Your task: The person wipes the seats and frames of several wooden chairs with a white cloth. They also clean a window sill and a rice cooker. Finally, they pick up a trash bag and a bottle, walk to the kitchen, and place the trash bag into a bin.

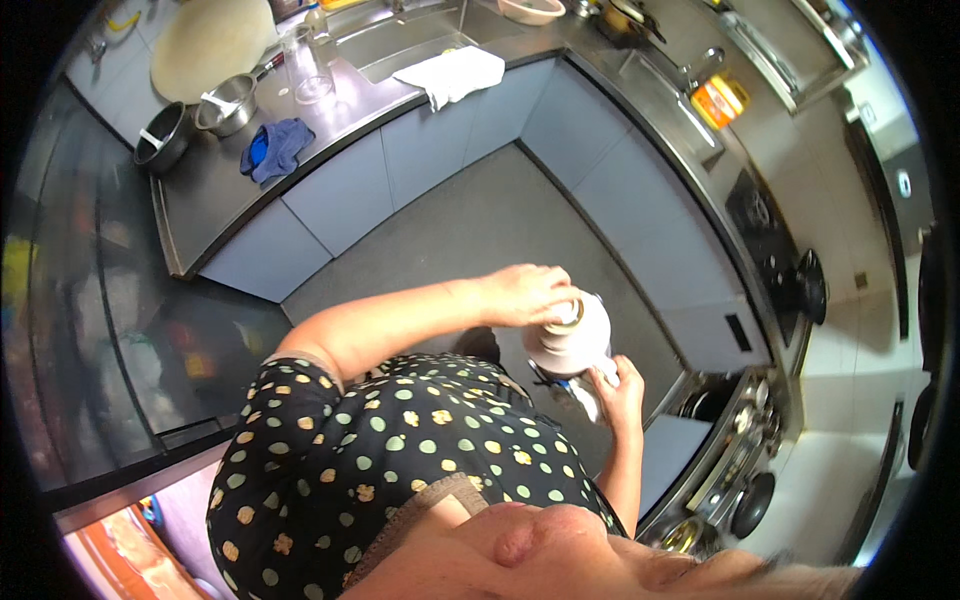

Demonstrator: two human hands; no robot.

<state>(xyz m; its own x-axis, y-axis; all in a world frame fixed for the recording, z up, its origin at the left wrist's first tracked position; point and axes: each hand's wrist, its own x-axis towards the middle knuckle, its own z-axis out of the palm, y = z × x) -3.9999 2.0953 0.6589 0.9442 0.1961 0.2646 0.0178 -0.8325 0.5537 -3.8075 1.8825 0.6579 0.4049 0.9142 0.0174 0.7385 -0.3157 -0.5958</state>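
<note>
In front of my body I hold a stack of white dishes, round and nested, over the floor. My left hand is closed at the top of the stack, on a small white piece with a gold-coloured rim. The fingers partly hide that piece. My right hand grips the lower edge of the stack from the right, thumb against its side. Just below the stack, beside my right hand, shows a pale, shiny shape with a bit of blue; its kind is unclear.
A steel counter over grey cabinets runs along the far side. It bears pots, a blue cloth and a white cloth near the sink. A stove stands at the right.
</note>
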